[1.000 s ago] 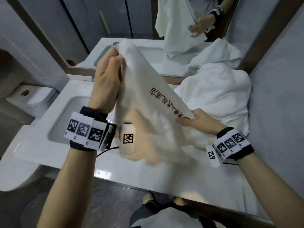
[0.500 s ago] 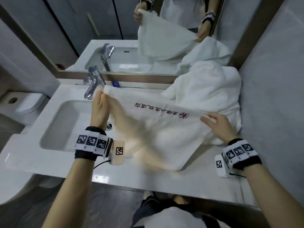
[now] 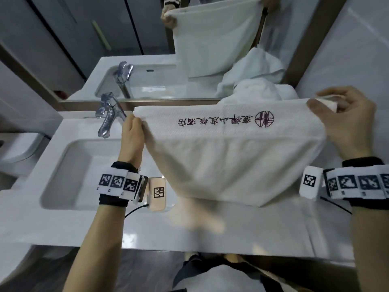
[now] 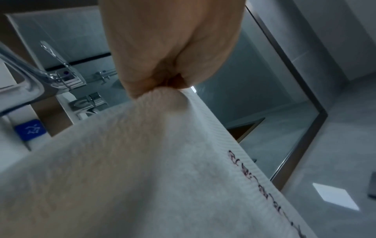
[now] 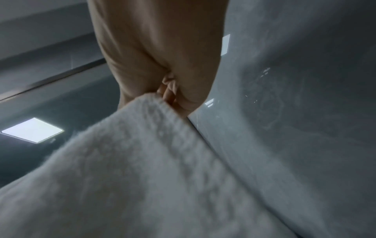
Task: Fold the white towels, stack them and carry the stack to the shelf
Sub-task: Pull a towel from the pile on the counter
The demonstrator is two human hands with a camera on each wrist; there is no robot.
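Observation:
A white towel point(image 3: 231, 157) with dark red embroidered lettering hangs spread between my hands above the white counter point(image 3: 231, 234). My left hand point(image 3: 131, 135) pinches its top left corner beside the faucet. My right hand point(image 3: 345, 121) pinches the top right corner, raised and close to the right wall. The left wrist view shows the left hand point(image 4: 162, 77) gripping bunched towel point(image 4: 142, 169) cloth. In the right wrist view, the right hand point(image 5: 162, 83) grips the towel point(image 5: 132, 177) edge. A heap of white towels point(image 3: 263, 91) lies behind on the counter's far right.
A sink basin point(image 3: 69, 169) lies at the left with a chrome faucet point(image 3: 107, 116) behind it. A mirror point(image 3: 147, 49) runs along the back. A grey wall point(image 3: 362, 49) closes the right side. A toilet point(image 3: 14, 148) stands at far left.
The towel went from bunched and held upright to stretched wide. My left hand dropped toward the faucet; my right hand rose and moved right, pulling the top edge taut.

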